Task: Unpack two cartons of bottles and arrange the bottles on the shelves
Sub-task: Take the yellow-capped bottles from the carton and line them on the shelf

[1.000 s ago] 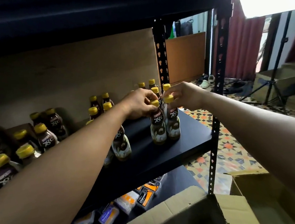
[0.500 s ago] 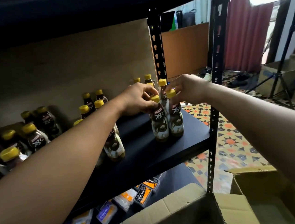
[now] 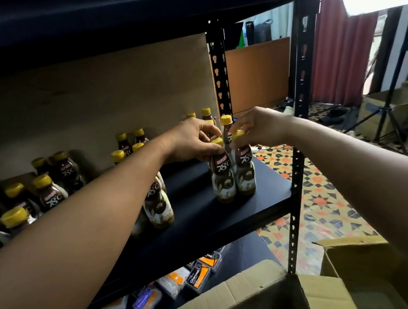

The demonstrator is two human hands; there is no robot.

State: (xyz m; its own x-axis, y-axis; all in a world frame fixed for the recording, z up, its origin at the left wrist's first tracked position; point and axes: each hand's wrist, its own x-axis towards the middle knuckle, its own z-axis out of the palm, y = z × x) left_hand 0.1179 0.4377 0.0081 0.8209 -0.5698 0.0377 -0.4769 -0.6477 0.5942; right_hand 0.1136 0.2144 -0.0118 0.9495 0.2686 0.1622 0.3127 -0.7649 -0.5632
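While both forearms reach forward over the black shelf [image 3: 258,198], the left hand [image 3: 192,140] pinches the neck of the left bottle [image 3: 222,175] just under its yellow cap, fingers curled closed around it. The right hand [image 3: 259,127] is closed the same way on the cap of the right bottle [image 3: 245,170]. The 2 bottles stand upright, touching side by side, near the shelf's right front corner. Against the picture from half a second ago, hands and bottles hold much the same places; the view has merely shifted a little. More bottles [image 3: 51,192] stand in loose groups along the back and left of the shelf. Bare shelf lies in front of the held pair and between it and the bottles under the left forearm. Below, 2 open cartons [image 3: 257,295] sit by the upright post [image 3: 294,208].
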